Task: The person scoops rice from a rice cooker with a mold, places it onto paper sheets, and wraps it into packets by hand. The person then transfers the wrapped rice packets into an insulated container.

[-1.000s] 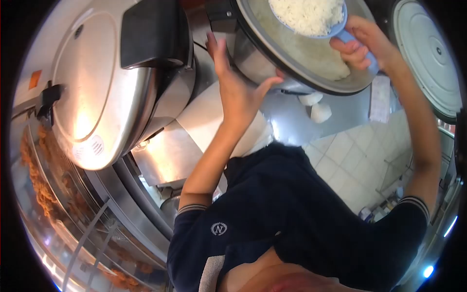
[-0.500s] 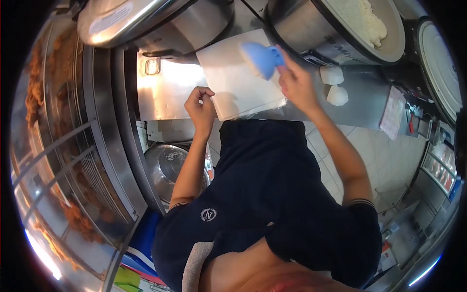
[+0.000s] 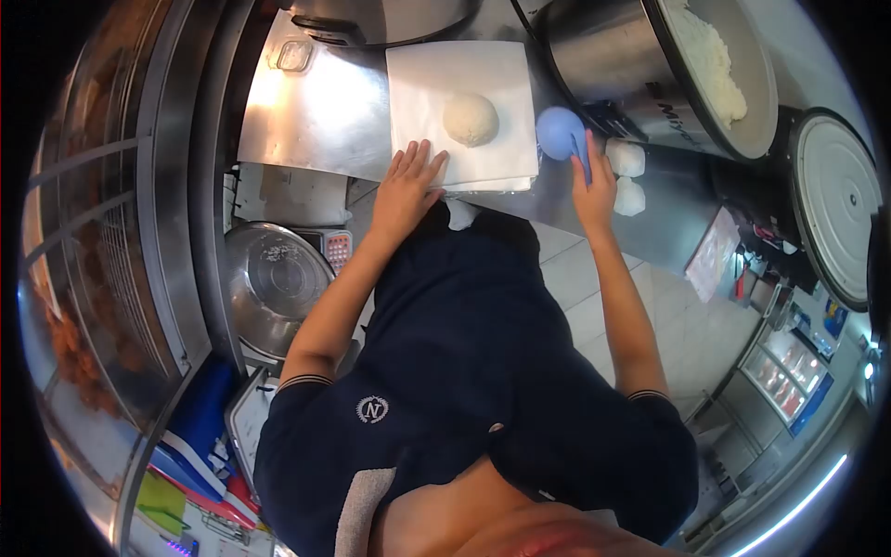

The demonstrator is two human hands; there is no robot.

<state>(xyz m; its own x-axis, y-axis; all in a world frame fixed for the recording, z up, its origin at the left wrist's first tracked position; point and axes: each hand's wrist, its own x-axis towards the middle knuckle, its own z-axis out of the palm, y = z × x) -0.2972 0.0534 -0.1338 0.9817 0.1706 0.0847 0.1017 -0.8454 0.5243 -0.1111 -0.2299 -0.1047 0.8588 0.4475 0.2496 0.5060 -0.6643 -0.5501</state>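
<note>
A rounded mound of rice sits on a stack of white paper sheets on the metal counter. My left hand lies with fingers spread on the lower left corner of the paper. To the right of the stack, my right hand grips the handle of a blue scoop, whose rounded back faces up. Two small white objects lie on the counter just right of that hand. Beyond them stands an open rice cooker with rice inside.
A round pale lid is at the far right. Part of a second cooker shows at the top. A steel bowl sits below the counter at left, near a glass food display. A pinkish packet hangs at the counter's right edge.
The scoop went from the cooker, filled with rice, to over the paper, then rightward off it. The rice now lies on the sheets. My left hand opened onto the paper's corner. The view has shifted.
</note>
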